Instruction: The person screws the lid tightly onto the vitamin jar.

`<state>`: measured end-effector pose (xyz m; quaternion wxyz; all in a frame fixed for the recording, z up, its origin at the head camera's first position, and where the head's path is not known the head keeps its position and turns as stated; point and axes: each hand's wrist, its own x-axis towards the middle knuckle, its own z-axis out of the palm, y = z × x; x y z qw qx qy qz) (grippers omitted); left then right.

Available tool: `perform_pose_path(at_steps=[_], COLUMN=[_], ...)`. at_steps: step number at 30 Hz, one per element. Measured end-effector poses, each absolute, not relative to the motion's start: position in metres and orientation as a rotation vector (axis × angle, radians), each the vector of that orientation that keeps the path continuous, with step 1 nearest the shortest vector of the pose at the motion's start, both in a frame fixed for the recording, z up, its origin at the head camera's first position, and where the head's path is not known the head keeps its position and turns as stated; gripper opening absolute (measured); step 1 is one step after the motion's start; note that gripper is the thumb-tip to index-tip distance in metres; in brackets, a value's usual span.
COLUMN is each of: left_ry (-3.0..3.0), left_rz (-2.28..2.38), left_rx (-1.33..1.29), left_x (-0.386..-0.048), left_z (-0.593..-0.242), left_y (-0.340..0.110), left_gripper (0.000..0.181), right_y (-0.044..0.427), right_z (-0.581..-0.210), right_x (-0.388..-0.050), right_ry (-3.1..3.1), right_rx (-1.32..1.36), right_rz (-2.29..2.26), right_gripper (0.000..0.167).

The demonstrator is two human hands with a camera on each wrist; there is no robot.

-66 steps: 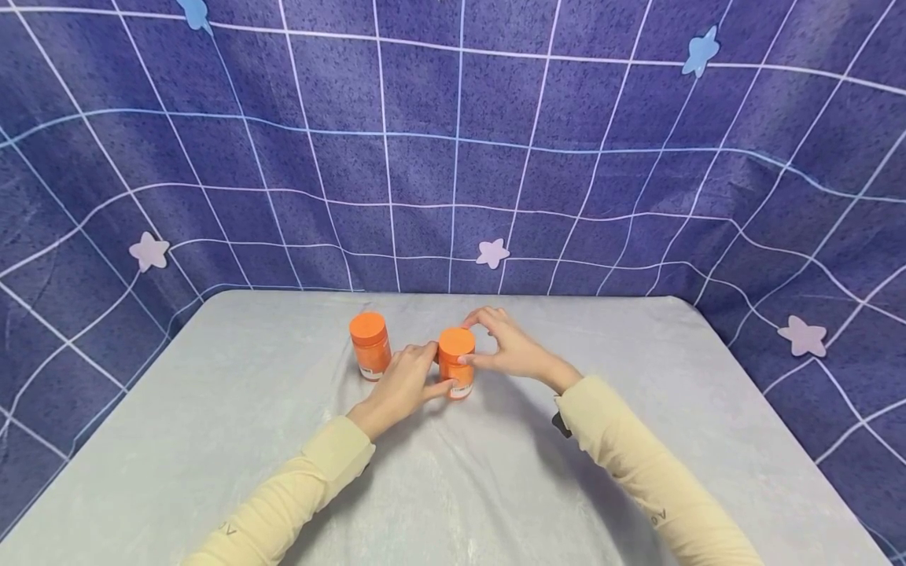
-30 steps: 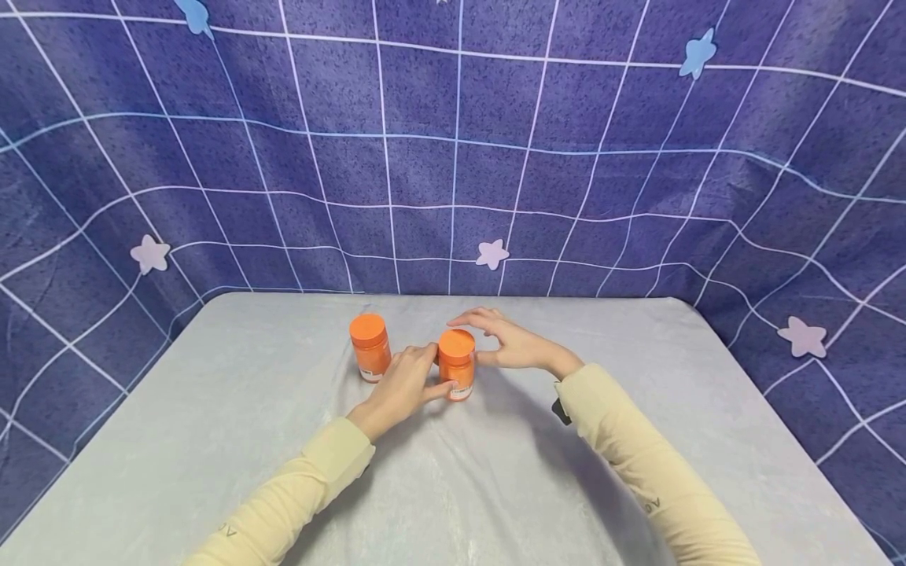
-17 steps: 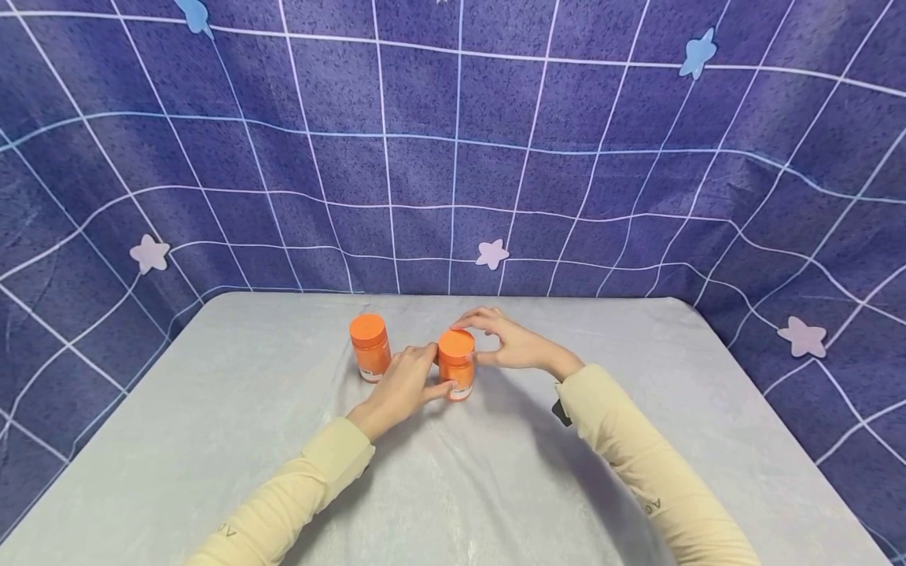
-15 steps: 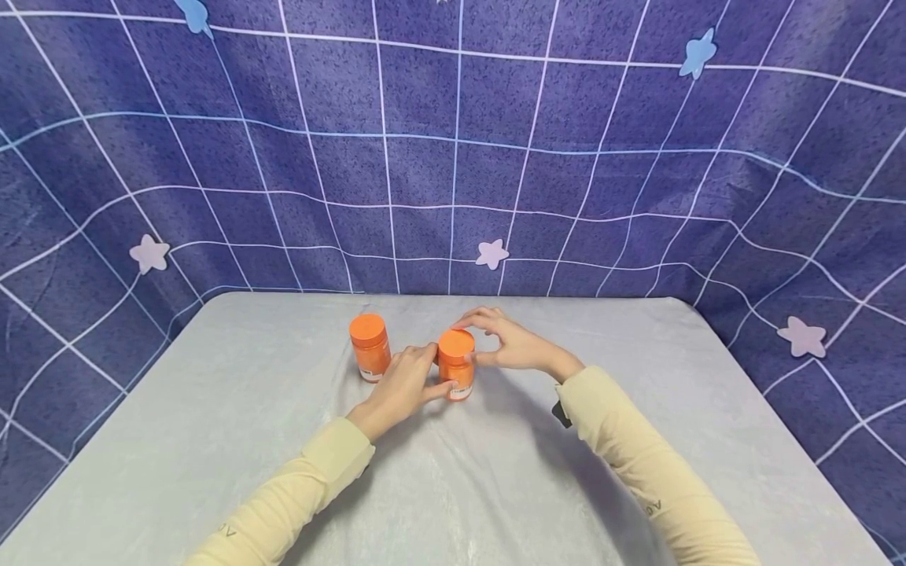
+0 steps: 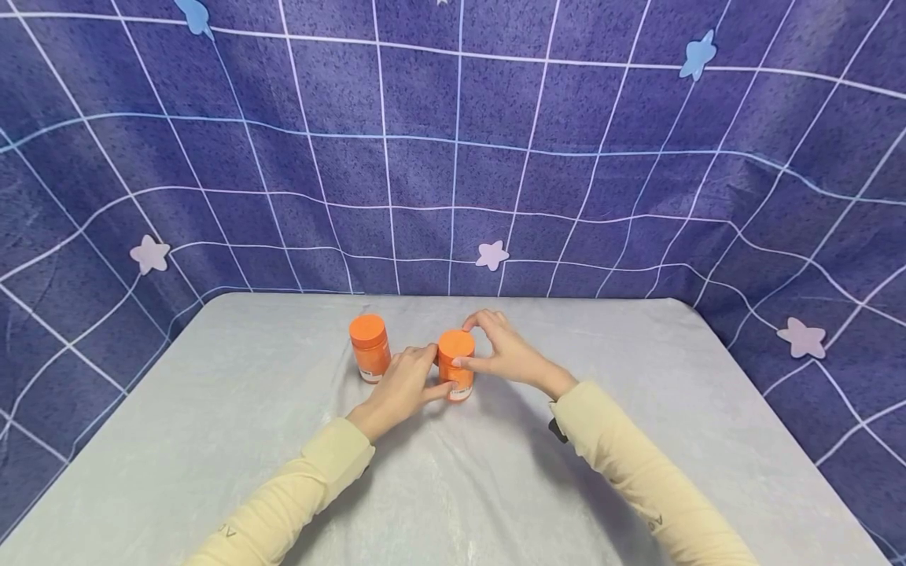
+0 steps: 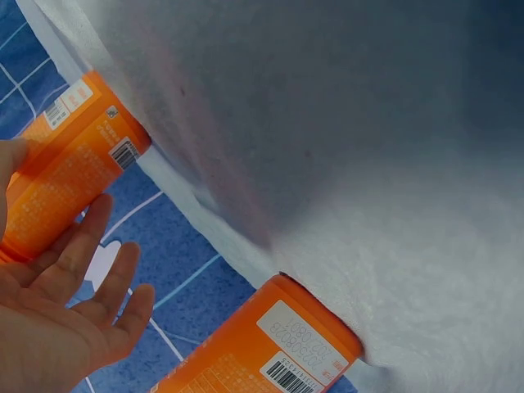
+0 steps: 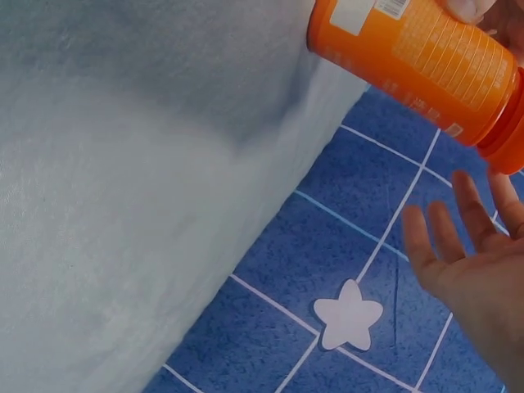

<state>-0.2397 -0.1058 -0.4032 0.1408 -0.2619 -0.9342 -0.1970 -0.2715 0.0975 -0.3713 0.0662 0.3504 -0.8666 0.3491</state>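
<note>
Two orange plastic bottles with screw lids stand upright on the table. My left hand (image 5: 399, 385) grips the body of the right-hand bottle (image 5: 460, 380), thumb in front and fingers behind. In the left wrist view, that same bottle (image 6: 74, 164) shows a barcode label near its base. Its orange lid (image 5: 456, 343) is on, and my right hand (image 5: 510, 355) pinches it between thumb and index finger. From the right wrist view, the other fingers of the right hand (image 7: 471, 262) spread out beside the lid (image 7: 506, 135). The second bottle (image 5: 370, 346), lidded too, stands untouched left of my left hand.
A light grey cloth covers the table (image 5: 212, 440). Behind and at both sides hangs a blue curtain (image 5: 425, 173) with a line grid and stars. The second bottle's printed base (image 6: 299, 348) lies close to my left hand in the left wrist view.
My right hand has turned about the lid: its thumb has come left across the front and its index finger has shifted right. The left hand and both bottles stay put.
</note>
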Motion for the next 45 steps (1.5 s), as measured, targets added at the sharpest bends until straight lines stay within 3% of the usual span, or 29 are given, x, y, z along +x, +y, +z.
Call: perform_pose_path(at_steps=[12, 25, 45], left_ry=[-2.696, -2.68, -2.696], left_rz=[-0.556, -0.579, -0.568], left_rx=[-0.746, -0.753, -0.742], left_x=[-0.239, -0.238, -0.238], left_z=[-0.403, -0.403, -0.404], left_y=[-0.105, -0.105, -0.105], left_gripper=[0.037, 0.04, 0.04], right_y=[0.102, 0.109, 0.105], right_z=[-0.366, -0.356, -0.359], right_x=[-0.275, -0.281, -0.277], right_ry=[-2.625, -2.649, -2.629], right_rx=[1.172, 1.388, 1.246], right_rz=[0.998, 0.958, 0.945], right_gripper=[0.059, 0.055, 0.046])
